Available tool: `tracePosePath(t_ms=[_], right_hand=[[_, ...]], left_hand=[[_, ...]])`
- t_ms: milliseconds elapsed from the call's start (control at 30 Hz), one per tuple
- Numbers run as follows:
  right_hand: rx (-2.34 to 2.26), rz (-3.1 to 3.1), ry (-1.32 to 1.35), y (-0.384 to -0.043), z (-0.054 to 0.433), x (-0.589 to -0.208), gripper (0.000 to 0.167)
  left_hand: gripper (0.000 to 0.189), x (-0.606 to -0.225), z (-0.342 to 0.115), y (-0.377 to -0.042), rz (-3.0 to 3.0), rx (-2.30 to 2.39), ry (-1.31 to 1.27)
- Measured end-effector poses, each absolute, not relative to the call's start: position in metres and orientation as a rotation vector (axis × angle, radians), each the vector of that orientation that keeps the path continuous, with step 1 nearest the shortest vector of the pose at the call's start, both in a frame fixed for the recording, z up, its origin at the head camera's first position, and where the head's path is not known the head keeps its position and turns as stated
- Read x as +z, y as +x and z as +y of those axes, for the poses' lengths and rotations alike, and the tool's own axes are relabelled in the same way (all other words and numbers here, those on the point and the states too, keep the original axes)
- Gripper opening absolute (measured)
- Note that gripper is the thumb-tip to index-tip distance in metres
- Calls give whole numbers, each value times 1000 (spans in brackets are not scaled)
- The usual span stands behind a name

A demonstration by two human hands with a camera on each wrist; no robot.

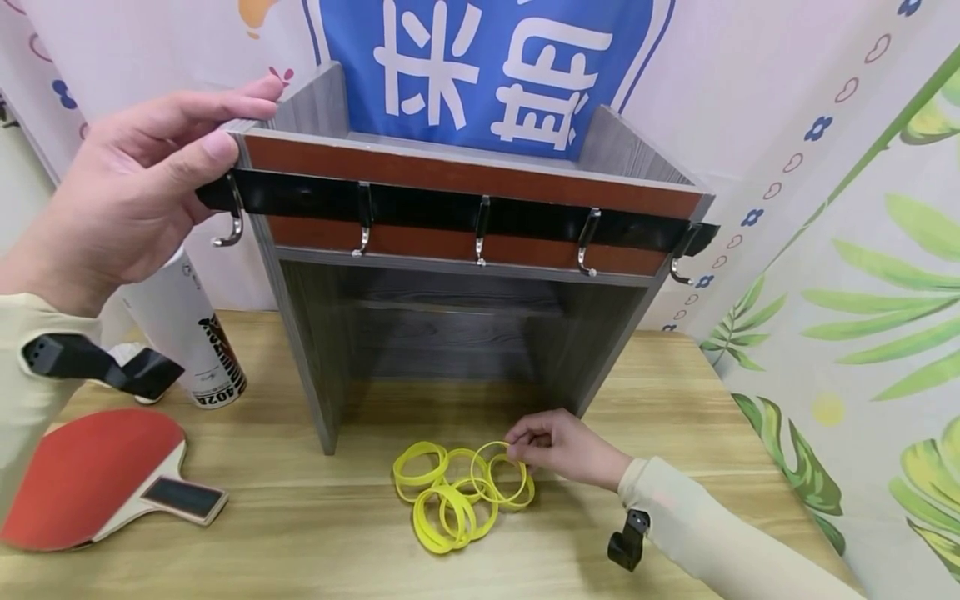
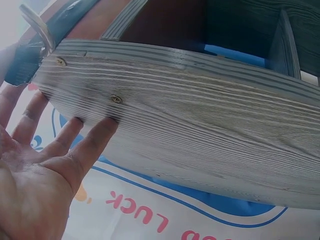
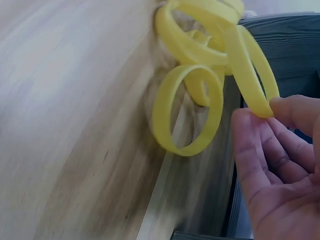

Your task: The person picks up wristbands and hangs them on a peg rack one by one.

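My left hand [image 1: 142, 179] is at the upper left front corner of a grey wood-grain rack [image 1: 300, 333], thumb against the front edge. In the left wrist view its fairly straight fingers [image 2: 97, 142] touch the outer side panel, near two brass-coloured screws. Lower down, my right hand [image 1: 566, 446] pinches a yellow silicone wristband [image 3: 243, 70] between thumb and fingertips. It hangs over a loose heap of several more yellow wristbands [image 1: 420, 529] on the table, in front of the rack's opening. A black strip [image 1: 427, 212] with several silver hooks [image 1: 480, 242] crosses the rack's red-brown front.
A red table tennis bat [image 1: 112, 467] lies at the left on the wood-grain table [image 1: 300, 533]. Behind it a white tube [image 1: 187, 333] with black print stands beside the rack. Printed cloth [image 1: 750, 108] hangs at the back and right.
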State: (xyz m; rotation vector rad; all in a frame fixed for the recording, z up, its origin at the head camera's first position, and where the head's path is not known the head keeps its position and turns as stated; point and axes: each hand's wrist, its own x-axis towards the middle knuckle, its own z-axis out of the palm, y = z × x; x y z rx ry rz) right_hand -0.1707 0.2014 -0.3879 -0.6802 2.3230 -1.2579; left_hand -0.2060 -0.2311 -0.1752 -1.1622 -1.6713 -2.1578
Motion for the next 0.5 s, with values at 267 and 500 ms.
tracePosePath(t_ms=[267,500], right_hand=[[-1413,2162,-550,-170,189,-381,34],[-1516,2089,-527,-168,166,-369,37]], left_hand=[[37,-173,-233,-201,-1723,-2093,-1113],[37,-173,-233,-206,-1697,-2131,-1197]])
